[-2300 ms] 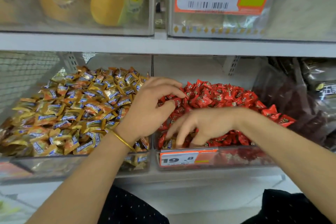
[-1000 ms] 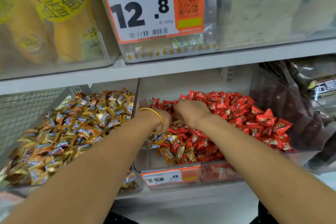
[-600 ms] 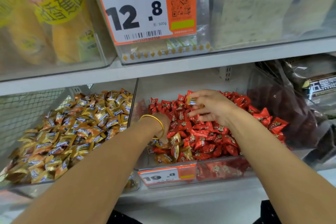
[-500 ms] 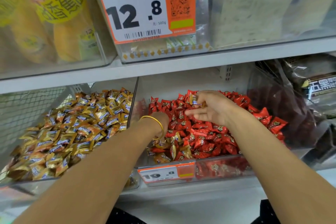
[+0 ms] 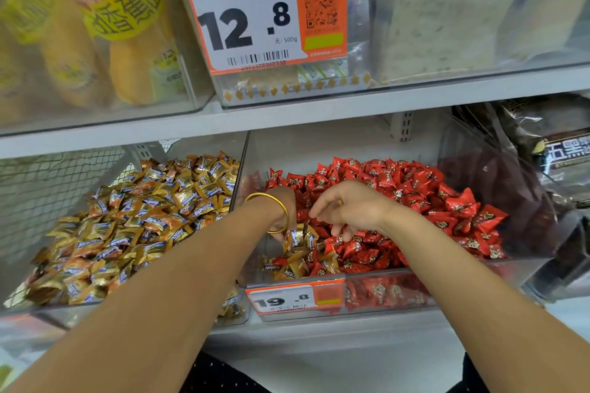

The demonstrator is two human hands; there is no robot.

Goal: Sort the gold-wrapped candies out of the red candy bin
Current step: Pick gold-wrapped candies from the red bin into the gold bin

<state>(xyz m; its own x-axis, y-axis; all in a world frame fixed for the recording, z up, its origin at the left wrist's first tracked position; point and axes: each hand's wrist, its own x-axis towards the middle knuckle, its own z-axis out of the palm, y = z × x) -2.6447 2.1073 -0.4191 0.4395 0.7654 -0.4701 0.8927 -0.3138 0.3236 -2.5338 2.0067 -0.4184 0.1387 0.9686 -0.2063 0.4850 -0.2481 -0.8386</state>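
Both hands reach into the clear red candy bin [image 5: 447, 292]; the left hand [image 5: 287, 201], a gold bangle [image 5: 260, 195] on its wrist, bends down at the bin's 7 o'clock corner; its fingers are mostly hidden, but what shows curls round a bunch of gold-wrapped candies [image 5: 299, 238]; more gold strays lie just below among the red candies [image 5: 399, 188]. The right hand [image 5: 349, 207] hovers at 3 o'clock of the left, fingers loosely bent, nothing plainly in it; the gold candy bin [image 5: 64, 313] stands at 9 o'clock.
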